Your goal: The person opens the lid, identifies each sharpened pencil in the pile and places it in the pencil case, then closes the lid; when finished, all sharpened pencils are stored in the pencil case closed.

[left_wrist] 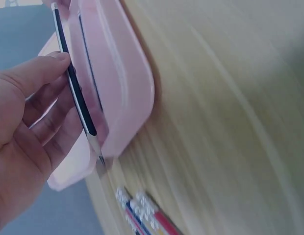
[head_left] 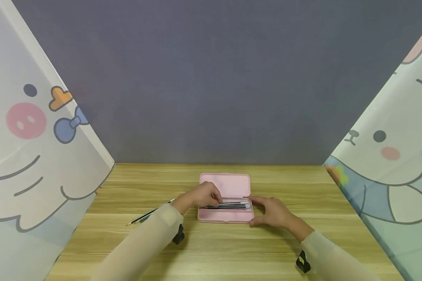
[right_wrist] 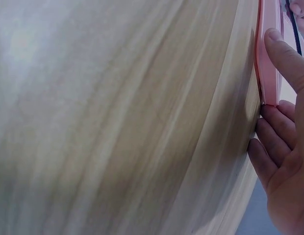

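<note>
A pink pencil case [head_left: 216, 216] lies open on the table, its lid tipped back on the far side. Over its left half, my left hand [head_left: 205, 194] pinches a dark-barrelled pencil [left_wrist: 78, 93] between thumb and fingers; the sharpened tip points left. Beneath it, at least one more dark pencil [left_wrist: 88, 54] lies inside the case. My right hand [head_left: 276, 212] holds the right end of the case, thumb at the near corner and fingers at the far one. The right wrist view shows that thumb [right_wrist: 282, 49] against the case's side wall.
Several loose pencils [head_left: 148, 213] lie on the wooden table [head_left: 211, 249], left of the case and partly behind my left sleeve. A grey panel [head_left: 211, 86] rises at the table's back edge. Cartoon-printed walls stand at both sides.
</note>
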`<state>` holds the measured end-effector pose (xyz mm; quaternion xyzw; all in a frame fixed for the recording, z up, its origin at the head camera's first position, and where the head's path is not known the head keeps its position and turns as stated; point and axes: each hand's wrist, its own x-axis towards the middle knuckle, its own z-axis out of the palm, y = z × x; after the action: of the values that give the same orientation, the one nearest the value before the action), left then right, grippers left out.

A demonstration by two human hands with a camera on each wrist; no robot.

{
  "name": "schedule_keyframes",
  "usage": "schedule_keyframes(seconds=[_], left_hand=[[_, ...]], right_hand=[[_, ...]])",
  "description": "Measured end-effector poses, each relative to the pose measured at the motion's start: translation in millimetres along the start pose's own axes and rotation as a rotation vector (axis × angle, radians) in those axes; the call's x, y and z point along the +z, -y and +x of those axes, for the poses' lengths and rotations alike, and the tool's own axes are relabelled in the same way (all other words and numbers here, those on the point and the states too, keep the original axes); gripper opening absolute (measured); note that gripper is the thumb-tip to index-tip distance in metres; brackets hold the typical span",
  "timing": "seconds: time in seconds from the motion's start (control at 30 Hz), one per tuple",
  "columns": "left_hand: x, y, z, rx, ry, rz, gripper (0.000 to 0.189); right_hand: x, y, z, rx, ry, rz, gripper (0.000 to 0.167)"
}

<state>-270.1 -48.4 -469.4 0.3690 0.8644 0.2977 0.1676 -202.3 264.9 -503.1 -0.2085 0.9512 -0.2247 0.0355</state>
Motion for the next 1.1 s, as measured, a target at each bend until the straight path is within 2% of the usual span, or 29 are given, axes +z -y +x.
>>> schedule_keyframes(seconds=[0.23, 0.47, 0.73, 0.9, 1.1], left_hand=[[9.0, -9.0, 10.6, -0.046, -0.003, 0.078, 0.009], [14.4, -11.5, 17.0, -0.011, -0.019, 0.099, 0.009], [22.1, -10.1, 21.7, -0.037, -0.038, 0.119, 0.014], [23.9, -9.9, 21.1, -0.047, -0.05, 0.113, 0.012], [24.2, -3.9, 16.8, -0.003, -0.085, 0.052, 0.013]], right_hand=[[1.7, -0.6, 2.4, -0.02, 0.0, -0.005, 0.094], [1.8, -1.4, 3.2, -0.013, -0.001, 0.0, 0.095], [1.7, -0.7, 3.4, 0.007, 0.003, 0.016, 0.095], [2.3, -2.0, 2.2, -0.001, -0.007, 0.01, 0.095], [3.3, -3.3, 0.6, 0.005, -0.005, 0.023, 0.095]])
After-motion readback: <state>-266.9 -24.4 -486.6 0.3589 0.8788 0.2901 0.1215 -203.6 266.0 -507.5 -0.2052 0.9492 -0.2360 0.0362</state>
